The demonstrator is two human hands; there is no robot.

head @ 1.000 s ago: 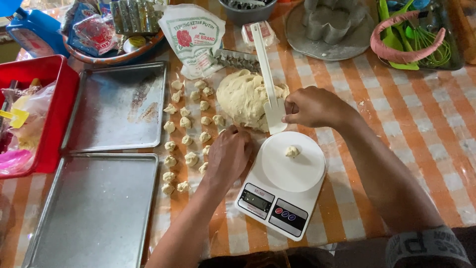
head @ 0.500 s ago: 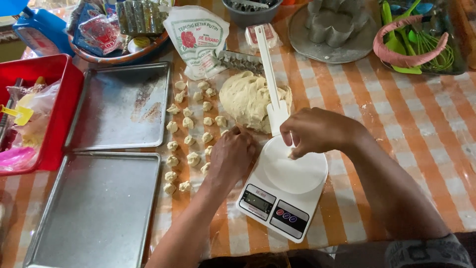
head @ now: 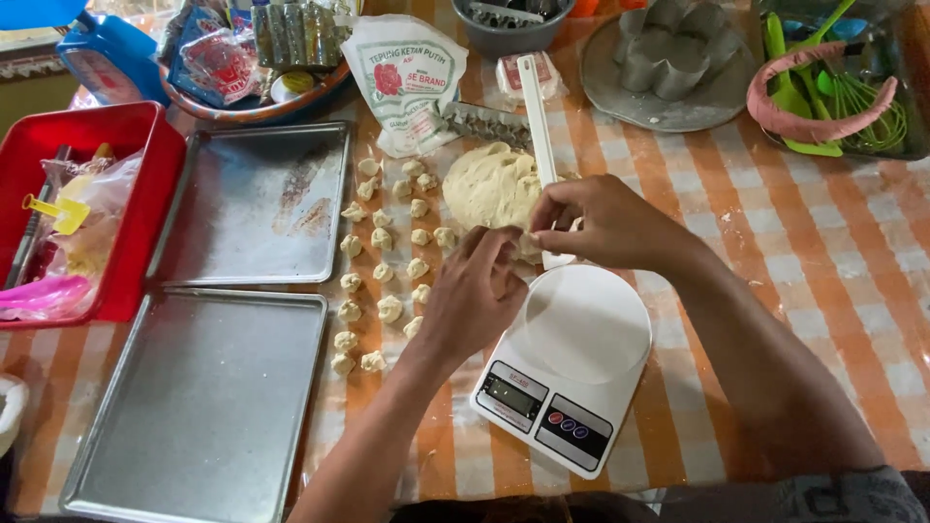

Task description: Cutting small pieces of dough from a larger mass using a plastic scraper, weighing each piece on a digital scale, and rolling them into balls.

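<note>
Here the left hand (head: 475, 295) and right hand (head: 596, 225) meet at the edge of the big dough lump (head: 492, 186), fingers pinched narrow, maybe on a tiny bit of dough, though it is hard to see. The white scale (head: 572, 363) sits just below, with small dough pieces (head: 387, 276) in rows beside the trays (head: 208, 407)

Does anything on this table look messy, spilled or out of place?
Nothing looks spilled or broken. The upper metal tray bears a smear of brownish residue, unlike the lower tray. The small dough pieces lie in loose rows beside the dough lump.
</note>
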